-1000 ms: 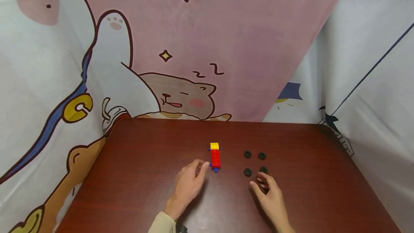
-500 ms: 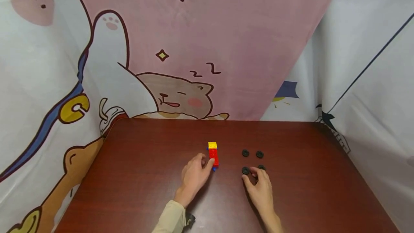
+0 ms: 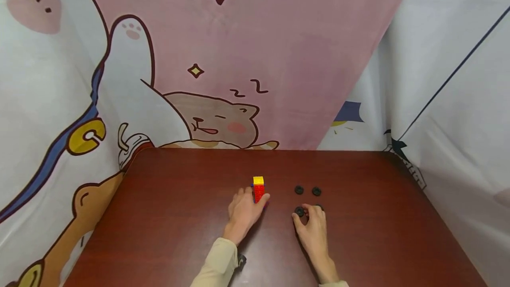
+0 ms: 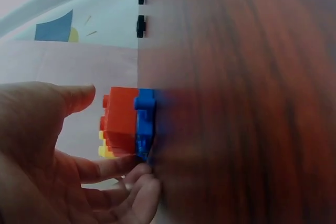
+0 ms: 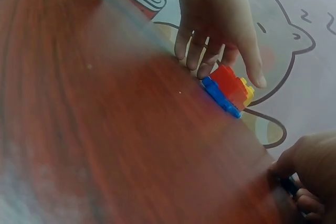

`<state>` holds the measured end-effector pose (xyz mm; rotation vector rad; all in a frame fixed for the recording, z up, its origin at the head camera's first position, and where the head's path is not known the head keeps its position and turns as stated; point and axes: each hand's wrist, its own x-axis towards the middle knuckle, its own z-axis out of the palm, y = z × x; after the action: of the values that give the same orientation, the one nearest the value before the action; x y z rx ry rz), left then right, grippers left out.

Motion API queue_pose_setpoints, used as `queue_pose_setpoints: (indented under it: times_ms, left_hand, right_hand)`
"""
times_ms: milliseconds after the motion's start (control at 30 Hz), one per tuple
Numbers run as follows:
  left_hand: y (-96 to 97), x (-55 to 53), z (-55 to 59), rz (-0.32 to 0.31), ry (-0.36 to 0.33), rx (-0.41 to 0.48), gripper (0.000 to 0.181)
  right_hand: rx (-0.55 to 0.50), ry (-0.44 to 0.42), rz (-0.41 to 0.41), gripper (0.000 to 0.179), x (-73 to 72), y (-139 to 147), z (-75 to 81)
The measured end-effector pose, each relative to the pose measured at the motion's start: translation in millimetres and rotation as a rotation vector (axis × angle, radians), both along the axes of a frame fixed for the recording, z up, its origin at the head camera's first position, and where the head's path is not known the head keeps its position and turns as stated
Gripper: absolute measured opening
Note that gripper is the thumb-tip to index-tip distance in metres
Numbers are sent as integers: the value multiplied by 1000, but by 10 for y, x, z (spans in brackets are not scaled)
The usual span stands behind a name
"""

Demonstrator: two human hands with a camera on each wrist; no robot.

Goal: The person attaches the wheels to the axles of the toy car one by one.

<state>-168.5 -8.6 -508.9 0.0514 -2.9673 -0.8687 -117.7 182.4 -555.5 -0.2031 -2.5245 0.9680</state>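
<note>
A toy car body of red and yellow building bricks on a blue base stands on the table, left of the wheels. My left hand is around its near end. In the left wrist view the fingers reach the side of the blue base, while the thumb stands apart from the red brick. My right hand pinches a small black wheel between thumb and fingers, at table height; the right wrist view shows this wheel partly covered by the fingers.
Two black wheels lie behind the right hand, and another wheel is partly hidden by its fingers. The brown tabletop runs back to a cartoon-printed cloth. More cloth hangs at both sides.
My left hand has moved right and forward to the toy car body. My right hand has shifted left from the near right wheel to the near left one and now pinches it.
</note>
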Motion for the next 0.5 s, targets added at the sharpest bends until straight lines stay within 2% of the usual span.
queue_pose_setpoints:
  times_ms: [200,333,500]
  left_hand:
    - [47,-65,-33,13,-13,-3,62]
    - [58,-73,-42,16,-20,8,52]
    - [39,-66,-55,-1,-19,44,35]
  right_hand:
    - [-15,49,-8,30,-26,-2,-41]
    - [-52,64,-11,29,-16,-9,-59]
    - [-86,81,23,28,-5,-21,-53]
